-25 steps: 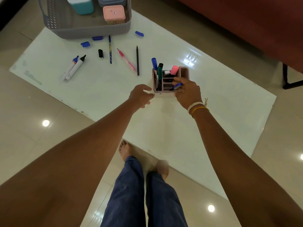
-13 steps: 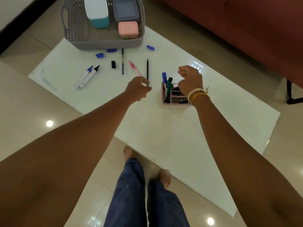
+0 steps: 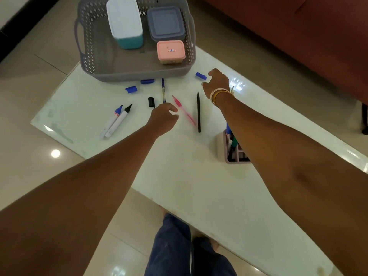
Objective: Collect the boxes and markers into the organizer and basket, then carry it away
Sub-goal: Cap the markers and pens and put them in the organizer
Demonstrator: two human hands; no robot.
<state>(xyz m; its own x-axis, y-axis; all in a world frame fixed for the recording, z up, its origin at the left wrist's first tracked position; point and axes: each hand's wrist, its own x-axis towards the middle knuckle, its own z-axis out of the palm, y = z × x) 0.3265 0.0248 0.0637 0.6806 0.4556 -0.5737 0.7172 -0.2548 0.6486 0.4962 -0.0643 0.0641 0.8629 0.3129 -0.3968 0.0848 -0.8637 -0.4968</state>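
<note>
Pens and markers lie scattered on the white worktop (image 3: 199, 186) between the hands and the grey basket (image 3: 139, 73). Nearest the left hand (image 3: 162, 120) is the pink pen (image 3: 184, 111): it lies just to that hand's right, with its long axis slanting from far-left to near-right, and the fingertips sit close beside its far half. That hand's fingers are loosely curled and hold nothing that I can see. Just past its knuckles lie the blue pen (image 3: 163, 90), pointing almost straight away toward the basket, and a black cap (image 3: 151, 102).

Between the two arms lies the black pen (image 3: 198, 112), running near to far, closer to the right forearm. The right hand (image 3: 218, 82) reaches further out, fingers bent and apart, empty as far as I can tell, with a blue cap (image 3: 200, 75) just beside its fingertips on the left. My guess is that this cap is its target, while the left goes for the pink pen.

Two capless markers (image 3: 116, 121) lie side by side well to the left, so they fall to the left hand. Two more blue caps (image 3: 139, 85) rest just in front of the basket wall.

The organizer (image 3: 224, 148) stands under the right forearm, partly hidden, with several markers upright in it. Three boxes already sit in the basket: white-and-teal (image 3: 125, 22), grey (image 3: 165, 23) and pink (image 3: 170, 51). The loose pieces have yet to be gathered, so carrying is some way off.
</note>
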